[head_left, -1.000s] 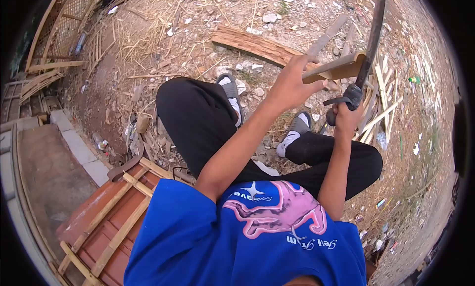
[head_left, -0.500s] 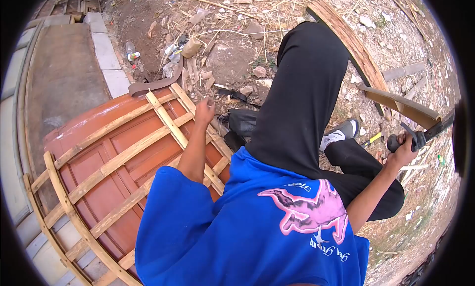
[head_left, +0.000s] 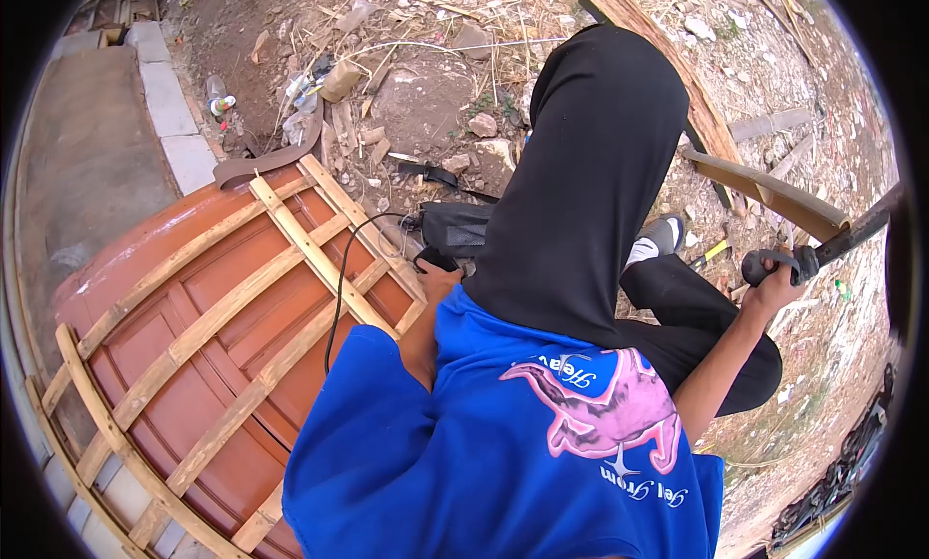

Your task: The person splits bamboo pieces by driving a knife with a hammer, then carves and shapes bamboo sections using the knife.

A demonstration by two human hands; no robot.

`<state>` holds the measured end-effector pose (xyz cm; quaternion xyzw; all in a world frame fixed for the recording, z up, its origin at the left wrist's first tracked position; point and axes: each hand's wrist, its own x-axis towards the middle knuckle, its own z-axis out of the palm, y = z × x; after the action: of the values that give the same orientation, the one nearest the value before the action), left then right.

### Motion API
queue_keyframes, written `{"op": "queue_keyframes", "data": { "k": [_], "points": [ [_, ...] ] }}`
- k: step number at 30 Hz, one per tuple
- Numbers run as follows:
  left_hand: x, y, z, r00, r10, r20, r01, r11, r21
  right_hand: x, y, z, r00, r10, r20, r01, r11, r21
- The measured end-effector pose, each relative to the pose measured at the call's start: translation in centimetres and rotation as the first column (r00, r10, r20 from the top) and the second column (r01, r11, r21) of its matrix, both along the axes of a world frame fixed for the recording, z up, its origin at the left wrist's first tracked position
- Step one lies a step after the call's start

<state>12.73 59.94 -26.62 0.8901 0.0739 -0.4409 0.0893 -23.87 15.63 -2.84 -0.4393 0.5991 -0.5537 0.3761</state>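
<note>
My left hand [head_left: 441, 279] is low beside my hip, its fingers partly hidden and closed around a rounded black object [head_left: 438, 259]. Just above it lies a black boxy item [head_left: 455, 228], and a thin black cable [head_left: 341, 278] loops from near there across the wooden slats. My right hand [head_left: 777, 282] is wrapped around a dark bar [head_left: 864, 225] near its round black knob, with a black strap at the grip. The bar runs out to the right edge of view. Close to my left arm is the lattice of pale wooden slats [head_left: 232, 298].
Under the slats lies a reddish-brown panelled door [head_left: 184, 317]. A brown strip [head_left: 276, 162] curls at its far edge. Boards, including a rough plank [head_left: 668, 70] and a curved piece [head_left: 769, 193], lie on littered ground. A yellow-handled tool [head_left: 711, 253] rests near my shoe.
My left hand has come down from above the slats to the black object by my hip. The black cable now lies looped over the slats. My right hand still grips the bar.
</note>
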Motion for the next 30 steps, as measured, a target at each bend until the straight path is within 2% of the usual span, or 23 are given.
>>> {"op": "queue_keyframes", "data": {
  "k": [11,16,17,18,19,20,22,24,25,26,27,30],
  "points": [
    [-1.0,-2.5,3.4,0.992,-0.010,0.127,-0.006,0.993,0.121,0.2,0.8,-0.3,0.995,0.045,0.091,-0.045,0.999,-0.009],
    [-0.8,-4.9,5.9,0.981,-0.020,0.194,-0.017,0.982,0.187,0.1,0.2,-0.5,0.992,0.069,-0.102,-0.073,0.997,-0.035],
    [-0.4,-4.7,6.1,0.979,-0.019,0.205,-0.019,0.983,0.182,0.0,0.2,-0.9,0.989,0.084,-0.125,-0.088,0.996,-0.029],
    [-0.2,-4.6,6.2,0.976,-0.014,0.218,-0.024,0.985,0.173,1.2,0.4,-0.5,0.997,0.016,-0.081,-0.020,0.999,-0.044],
    [0.4,-3.5,5.8,0.972,-0.008,0.233,-0.031,0.986,0.163,1.8,0.5,-0.1,0.997,0.053,-0.061,-0.056,0.997,-0.049],
    [1.2,-2.7,5.4,0.973,0.061,0.221,-0.077,0.995,0.068,2.1,0.6,0.2,0.996,0.087,-0.038,-0.089,0.994,-0.061],
    [2.6,-1.1,5.1,0.968,0.184,0.172,-0.166,0.979,-0.115,2.2,0.3,-0.1,0.989,0.140,-0.039,-0.141,0.990,-0.029],
    [4.4,-0.3,5.6,0.942,0.307,-0.139,-0.333,0.907,-0.258,2.7,0.0,-0.4,0.984,0.071,-0.162,-0.068,0.997,0.024],
    [4.5,-2.1,10.2,0.921,0.309,-0.236,-0.375,0.865,-0.332,2.6,-0.3,-1.2,0.986,0.093,-0.137,-0.099,0.995,-0.031],
    [4.5,-3.0,13.0,0.895,0.298,-0.333,-0.420,0.816,-0.398,3.0,-0.4,-1.0,0.986,0.102,-0.130,-0.103,0.995,-0.003],
    [4.9,-1.9,10.6,0.841,0.329,-0.429,-0.510,0.745,-0.429,3.4,-0.4,-0.9,0.984,0.121,-0.131,-0.123,0.992,-0.005],
    [5.4,-5.5,18.7,0.674,0.441,-0.592,-0.735,0.481,-0.478,3.8,-0.9,-1.6,0.963,0.182,-0.198,-0.191,0.981,-0.027]
  ]
}}
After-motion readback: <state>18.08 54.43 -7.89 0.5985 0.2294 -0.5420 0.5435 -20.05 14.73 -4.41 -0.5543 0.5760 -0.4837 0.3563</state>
